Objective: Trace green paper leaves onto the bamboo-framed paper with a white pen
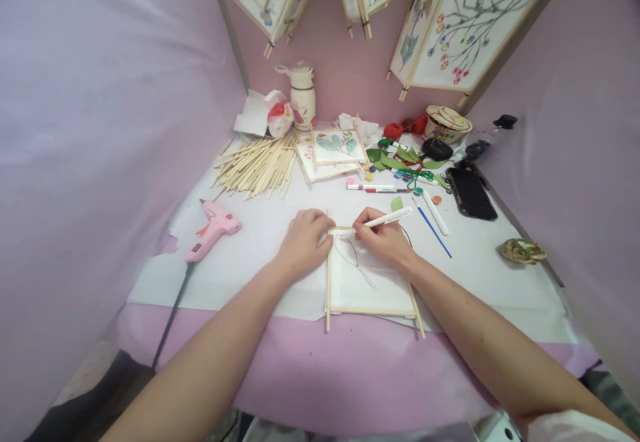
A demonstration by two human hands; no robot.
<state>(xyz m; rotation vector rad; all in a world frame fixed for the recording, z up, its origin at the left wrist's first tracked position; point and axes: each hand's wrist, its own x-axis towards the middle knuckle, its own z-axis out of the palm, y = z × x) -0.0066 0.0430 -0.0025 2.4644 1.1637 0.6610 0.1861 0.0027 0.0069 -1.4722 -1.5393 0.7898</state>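
Pink-draped booth (100,95); cluttered white table (250,275) with paper frame (370,292), white pen (383,219).

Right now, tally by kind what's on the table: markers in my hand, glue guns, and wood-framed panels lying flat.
White marker, held in the right hand: 1
Pink glue gun: 1
Wood-framed, lying flat: drawn panel, leaf panel, panel beneath it: 3
Total: 5

Your framed panel (370,289) lies on the surface (500,275) before you, with the glue gun (213,229) to its left, the stick pile (257,165) behind that, and the brush (434,227) to the right.
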